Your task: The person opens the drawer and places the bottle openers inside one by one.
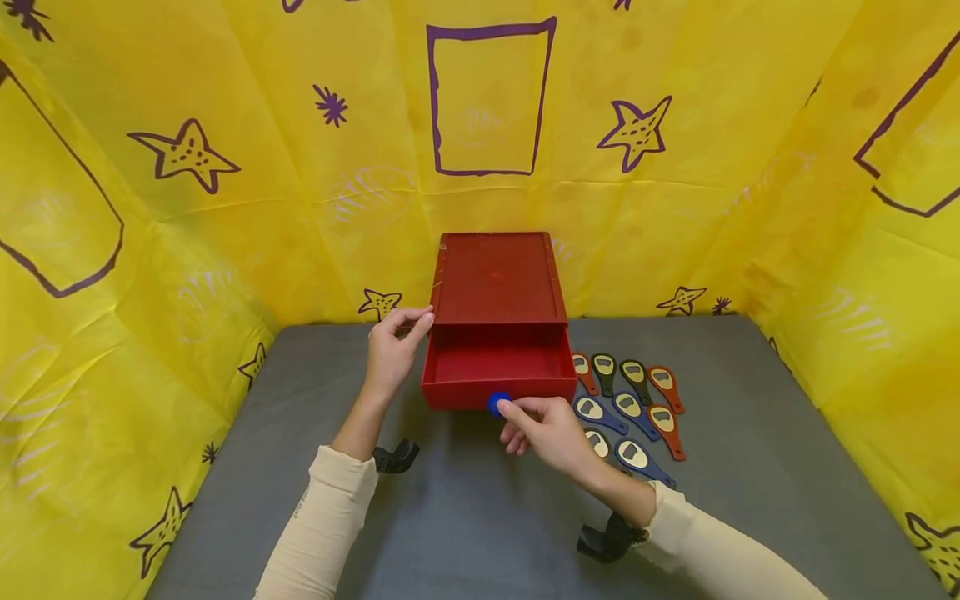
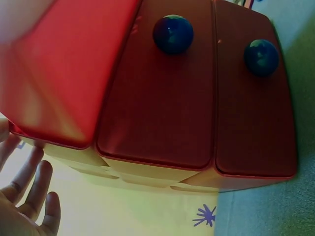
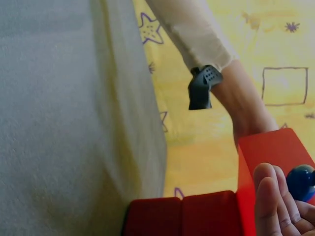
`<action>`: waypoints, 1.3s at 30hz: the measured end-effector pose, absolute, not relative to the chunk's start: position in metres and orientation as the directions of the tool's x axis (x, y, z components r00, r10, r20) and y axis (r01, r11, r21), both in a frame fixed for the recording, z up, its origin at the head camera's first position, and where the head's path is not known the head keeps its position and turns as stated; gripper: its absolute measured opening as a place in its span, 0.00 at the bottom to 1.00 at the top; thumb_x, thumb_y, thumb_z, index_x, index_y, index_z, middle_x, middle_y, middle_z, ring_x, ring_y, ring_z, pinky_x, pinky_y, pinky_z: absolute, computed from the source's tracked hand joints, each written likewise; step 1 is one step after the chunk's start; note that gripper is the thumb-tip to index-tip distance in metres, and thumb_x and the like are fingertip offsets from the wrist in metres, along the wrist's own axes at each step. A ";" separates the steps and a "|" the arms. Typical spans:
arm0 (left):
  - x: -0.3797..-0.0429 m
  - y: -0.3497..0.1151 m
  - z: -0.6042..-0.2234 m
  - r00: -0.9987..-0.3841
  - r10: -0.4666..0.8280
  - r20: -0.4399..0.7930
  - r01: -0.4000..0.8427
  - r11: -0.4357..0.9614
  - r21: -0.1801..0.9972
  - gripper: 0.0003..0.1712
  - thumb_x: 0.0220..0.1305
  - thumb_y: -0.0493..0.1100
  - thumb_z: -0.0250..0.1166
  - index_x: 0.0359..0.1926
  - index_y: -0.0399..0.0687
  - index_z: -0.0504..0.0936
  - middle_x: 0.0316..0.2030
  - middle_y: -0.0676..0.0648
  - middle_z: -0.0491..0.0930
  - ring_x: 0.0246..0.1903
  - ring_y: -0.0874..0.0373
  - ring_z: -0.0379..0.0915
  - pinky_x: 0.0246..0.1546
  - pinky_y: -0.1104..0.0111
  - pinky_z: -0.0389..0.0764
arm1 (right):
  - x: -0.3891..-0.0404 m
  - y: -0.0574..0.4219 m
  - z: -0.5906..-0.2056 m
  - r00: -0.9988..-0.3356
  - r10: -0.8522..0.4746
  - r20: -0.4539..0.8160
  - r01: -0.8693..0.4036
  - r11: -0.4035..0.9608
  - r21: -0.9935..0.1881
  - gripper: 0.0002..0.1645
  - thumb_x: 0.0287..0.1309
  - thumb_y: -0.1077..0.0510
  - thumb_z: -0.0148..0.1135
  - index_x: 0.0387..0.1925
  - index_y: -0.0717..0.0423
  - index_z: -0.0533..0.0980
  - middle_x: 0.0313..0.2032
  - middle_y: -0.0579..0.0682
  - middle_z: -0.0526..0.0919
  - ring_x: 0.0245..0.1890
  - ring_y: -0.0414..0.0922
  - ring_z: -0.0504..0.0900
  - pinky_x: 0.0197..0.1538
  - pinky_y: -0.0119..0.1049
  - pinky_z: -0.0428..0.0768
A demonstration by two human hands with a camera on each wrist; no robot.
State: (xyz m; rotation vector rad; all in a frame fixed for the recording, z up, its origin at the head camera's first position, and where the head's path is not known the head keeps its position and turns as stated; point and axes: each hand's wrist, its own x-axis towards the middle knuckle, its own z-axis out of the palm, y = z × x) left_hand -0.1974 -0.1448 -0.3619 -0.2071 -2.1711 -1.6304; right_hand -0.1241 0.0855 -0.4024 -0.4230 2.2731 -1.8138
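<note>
A red drawer cabinet (image 1: 497, 279) stands at the back of the table, its top drawer (image 1: 459, 395) pulled out and no contents showing inside. My right hand (image 1: 553, 429) pinches the round blue knob (image 1: 497, 403) on that drawer's front between thumb and fingers. My left hand (image 1: 390, 354) touches the cabinet's left side near its upper front corner; in the left wrist view its fingers (image 2: 35, 189) are loosely extended beside the side wall. Two lower drawers show there closed, the middle drawer (image 2: 157, 103) and the bottom drawer (image 2: 253, 118), each with a blue knob.
Several bottle openers (image 1: 632, 402) in red, blue and black lie right of the cabinet, partly behind my right forearm. Black wrist mounts (image 1: 397, 457) stick out from both wrists. Yellow patterned cloth (image 1: 487, 204) encloses the grey table (image 1: 465, 533) at the back and sides.
</note>
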 end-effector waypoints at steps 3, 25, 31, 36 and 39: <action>-0.198 -0.146 -0.362 -0.898 -0.120 0.424 0.372 0.308 0.876 0.12 0.62 0.36 0.66 0.42 0.29 0.84 0.46 0.32 0.84 0.34 0.74 0.74 0.38 0.82 0.75 | -0.119 0.087 -0.404 -0.936 -0.350 0.032 -0.113 0.214 -0.970 0.20 0.67 0.51 0.58 0.36 0.66 0.82 0.24 0.61 0.85 0.20 0.45 0.83 0.29 0.34 0.84; -0.198 -0.148 -0.362 -0.862 -0.097 0.498 0.445 0.323 0.835 0.10 0.59 0.33 0.68 0.40 0.28 0.85 0.41 0.30 0.83 0.39 0.73 0.72 0.43 0.80 0.73 | -0.090 0.090 -0.418 -0.922 -0.372 0.101 -0.175 0.169 -0.970 0.17 0.68 0.54 0.57 0.33 0.63 0.82 0.23 0.59 0.85 0.20 0.46 0.84 0.27 0.37 0.84; -0.199 -0.151 -0.364 -0.889 -0.076 0.451 0.402 0.339 0.850 0.12 0.58 0.34 0.69 0.43 0.30 0.85 0.44 0.32 0.82 0.41 0.68 0.71 0.45 0.79 0.72 | -0.086 0.088 -0.423 -0.914 -0.381 0.142 -0.207 0.134 -0.969 0.15 0.67 0.56 0.58 0.32 0.65 0.82 0.23 0.60 0.85 0.19 0.51 0.83 0.26 0.38 0.84; -0.200 -0.154 -0.366 -0.880 -0.033 0.473 0.434 0.349 0.831 0.14 0.59 0.34 0.69 0.45 0.30 0.84 0.45 0.32 0.82 0.45 0.46 0.75 0.46 0.77 0.72 | -0.086 0.089 -0.426 -0.914 -0.372 0.162 -0.217 0.110 -0.970 0.14 0.67 0.58 0.58 0.32 0.65 0.81 0.23 0.61 0.84 0.18 0.46 0.83 0.26 0.38 0.84; -0.200 -0.156 -0.366 -0.863 -0.004 0.506 0.469 0.369 0.802 0.15 0.58 0.33 0.69 0.46 0.30 0.84 0.46 0.33 0.82 0.47 0.42 0.75 0.47 0.74 0.73 | -0.085 0.090 -0.426 -0.912 -0.377 0.159 -0.213 0.103 -0.972 0.13 0.67 0.59 0.57 0.33 0.65 0.81 0.23 0.62 0.84 0.18 0.39 0.81 0.25 0.38 0.84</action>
